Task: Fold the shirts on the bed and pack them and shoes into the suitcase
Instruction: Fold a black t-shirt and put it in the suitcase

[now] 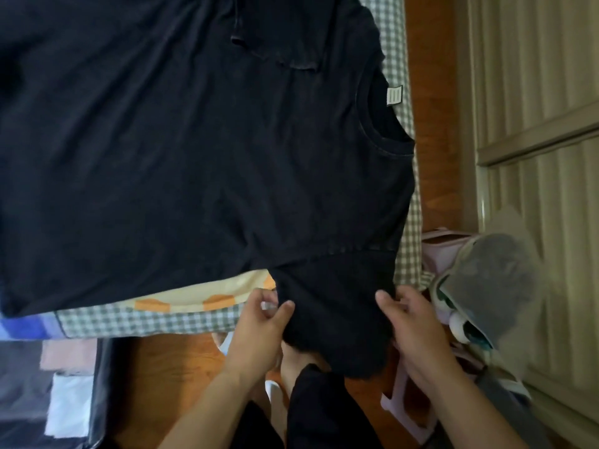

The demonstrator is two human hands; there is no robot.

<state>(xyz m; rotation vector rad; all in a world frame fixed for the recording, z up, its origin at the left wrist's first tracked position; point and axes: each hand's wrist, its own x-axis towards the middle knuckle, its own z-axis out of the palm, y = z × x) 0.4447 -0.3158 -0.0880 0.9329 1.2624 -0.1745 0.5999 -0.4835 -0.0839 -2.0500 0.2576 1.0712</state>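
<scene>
Black shirt (194,150): lay spread flat on bed (146,322), unfolded.
Sleeve (337,306): hung off bed's near edge.
Left hand (259,332): fingers pinched sleeve.
Right hand (411,322): fingers gripped sleeve.
Progress: folding barely started, packing apparently left.

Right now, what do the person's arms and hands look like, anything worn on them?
Both forearms are bare, no sleeves in view. The left hand and right hand wear no gloves, and no rings, watch or bracelet show. Fingernails are short and unpainted.

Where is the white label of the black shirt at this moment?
In the head view the white label is at the upper right, inside the collar of the black shirt, just above the checked bed cover near the bed's right edge.
</scene>
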